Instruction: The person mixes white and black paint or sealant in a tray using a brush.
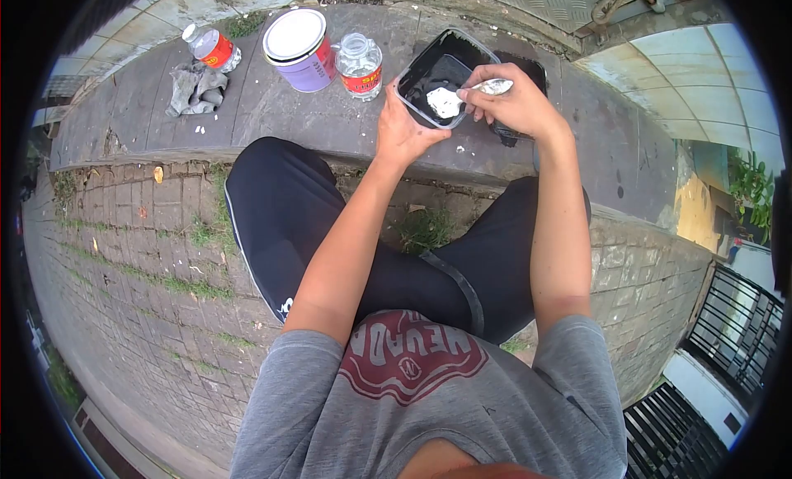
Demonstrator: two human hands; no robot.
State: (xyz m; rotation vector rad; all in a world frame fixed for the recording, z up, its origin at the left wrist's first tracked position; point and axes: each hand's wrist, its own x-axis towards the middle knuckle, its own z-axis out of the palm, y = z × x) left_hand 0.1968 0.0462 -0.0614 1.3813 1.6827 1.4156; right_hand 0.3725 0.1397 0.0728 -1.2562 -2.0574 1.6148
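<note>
My left hand (404, 131) grips the near left corner of a clear plastic tub (407, 89) whose inside is coated black. My right hand (510, 103) is closed around a spoon (495, 86), held over the tub's near right side. A white lump (444, 103) sits at the spoon's lower end, inside the tub's outline. Just left of the tub stands an uncapped clear bottle (360, 69) with a red label. Behind my right hand lies a black tray (528, 70), partly hidden by the hand and tub.
Farther left on the ledge (247, 120) are a purple paint can (307, 70) with a white lid, a crumpled grey rag (196, 89) and a capped bottle (213, 48). My knees stand against the ledge's front edge. Brick paving (140, 256) with grass lies below.
</note>
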